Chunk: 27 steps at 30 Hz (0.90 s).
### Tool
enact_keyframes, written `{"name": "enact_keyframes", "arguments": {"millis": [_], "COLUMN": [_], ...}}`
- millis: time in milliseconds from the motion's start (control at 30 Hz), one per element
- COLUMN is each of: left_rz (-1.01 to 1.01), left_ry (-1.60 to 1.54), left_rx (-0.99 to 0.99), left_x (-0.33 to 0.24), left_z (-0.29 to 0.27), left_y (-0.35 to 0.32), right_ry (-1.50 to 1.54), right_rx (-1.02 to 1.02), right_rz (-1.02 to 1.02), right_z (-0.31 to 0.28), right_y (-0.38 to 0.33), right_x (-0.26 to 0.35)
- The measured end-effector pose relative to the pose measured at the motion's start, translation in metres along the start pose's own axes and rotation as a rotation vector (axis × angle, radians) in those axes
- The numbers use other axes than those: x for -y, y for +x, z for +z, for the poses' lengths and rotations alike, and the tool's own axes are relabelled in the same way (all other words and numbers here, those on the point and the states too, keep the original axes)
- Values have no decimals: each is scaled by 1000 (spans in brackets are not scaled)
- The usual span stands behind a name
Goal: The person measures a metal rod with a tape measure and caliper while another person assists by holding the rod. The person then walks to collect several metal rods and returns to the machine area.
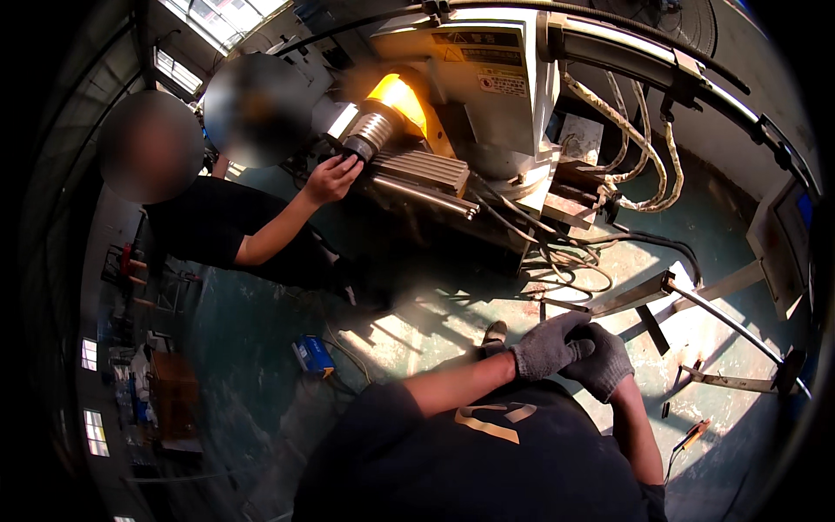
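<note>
- Landmark: grey machine housing (457, 87).
- Ribbed metal cylinder (374, 132), left of the housing: judged heavy for its bulk, stiff, not fragile. Smooth bands may slip, more so if oiled (oil not visible). Suggested hold: wrap the ribbed body, support the dark near end.
- Flat metal bar (631, 294), to the near right of the housing: judged stiff and fairly heavy, edges perhaps sharp. Suggested hold: mid-length across the flat, clear of the bright rod (726, 322) at its far-right end.
- Cylinder vs. fingers: a co-worker's hand (335, 178), left of the housing, has its fingertips against the dark near end; thumb and fingers partly spread around it. The wearer's own fingers are well apart from it.
- Bar vs. fingers: just beyond the wearer's left hand (548, 348) and right hand (602, 361), both grey-gloved, on the near side of the housing. No contact seen.
- Wearer's fingers: curled inward, the two gloves meeting. No object shows; the space between is hidden, so cannot tell how far closed or whether anything is held.
</note>
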<state>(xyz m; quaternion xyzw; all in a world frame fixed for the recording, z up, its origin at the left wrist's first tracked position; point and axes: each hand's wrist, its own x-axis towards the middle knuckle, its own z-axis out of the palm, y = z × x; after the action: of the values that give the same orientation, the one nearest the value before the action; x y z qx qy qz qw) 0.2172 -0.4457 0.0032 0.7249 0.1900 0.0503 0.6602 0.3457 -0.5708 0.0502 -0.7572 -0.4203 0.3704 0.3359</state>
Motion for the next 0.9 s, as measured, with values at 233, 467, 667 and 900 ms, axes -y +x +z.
{"name": "enact_keyframes", "arguments": {"millis": [233, 467, 667, 900], "left_rz": [-20, -21, -67, -249], "left_ry": [-81, -58, -211, -397], "left_rx": [-71, -164, -222, -361], "left_x": [7, 22, 40, 36], "left_z": [-67, -126, -173, -222], "left_y": [-13, -23, -33, -66], "right_ry": [50, -31, -97, 544], "right_rx": [61, 153, 199, 512], "right_rz": [-53, -59, -99, 97], "right_z": [33, 65, 103, 117], "right_y": [55, 103, 146, 171], "right_x": [49, 85, 88, 117]}}
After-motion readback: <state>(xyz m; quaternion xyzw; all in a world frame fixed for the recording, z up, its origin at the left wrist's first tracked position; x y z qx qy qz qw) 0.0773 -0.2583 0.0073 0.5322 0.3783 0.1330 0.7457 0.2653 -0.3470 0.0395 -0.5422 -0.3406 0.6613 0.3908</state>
